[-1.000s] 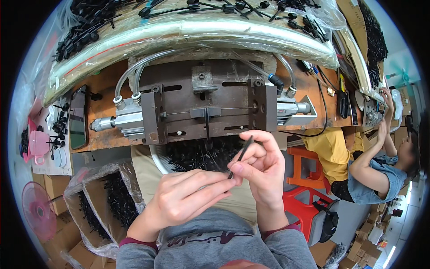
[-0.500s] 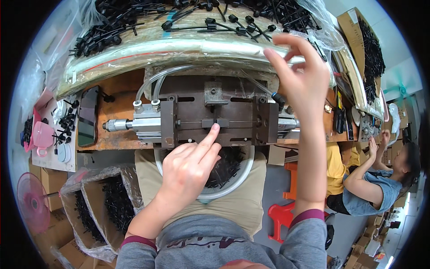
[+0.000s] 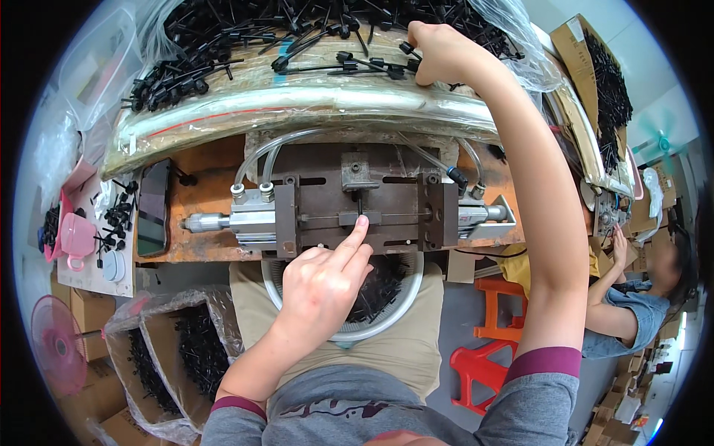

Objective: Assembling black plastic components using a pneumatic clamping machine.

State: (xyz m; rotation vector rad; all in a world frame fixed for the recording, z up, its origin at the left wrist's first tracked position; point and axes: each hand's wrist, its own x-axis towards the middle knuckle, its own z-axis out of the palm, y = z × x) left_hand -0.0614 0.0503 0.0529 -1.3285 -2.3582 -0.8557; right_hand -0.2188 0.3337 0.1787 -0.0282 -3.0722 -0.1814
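My left hand (image 3: 323, 279) points forward with its index finger stretched out and the other fingers loosely bent. That fingertip touches a small dark block (image 3: 364, 218) in the middle of a brown metal fixture (image 3: 394, 235). No held thing shows in this hand. My right hand (image 3: 450, 53) is stretched far forward over a heap of black plastic parts (image 3: 312, 26) with thin stems and round heads. Its thumb and index finger are apart, on either side of one black part (image 3: 407, 49); whether they touch it I cannot tell.
Silver air cylinders (image 3: 254, 222) with clear hoses flank the fixture. Below it, a round basket (image 3: 411, 293) of black parts sits at my lap. A phone (image 3: 154, 208) and pink cup (image 3: 76, 238) lie left. Red stools (image 3: 476, 372) and another person (image 3: 632, 308) are at right.
My right hand has moved forward and left, from above the fixture's right side to the heap of black parts. My left index finger stays on the small block.
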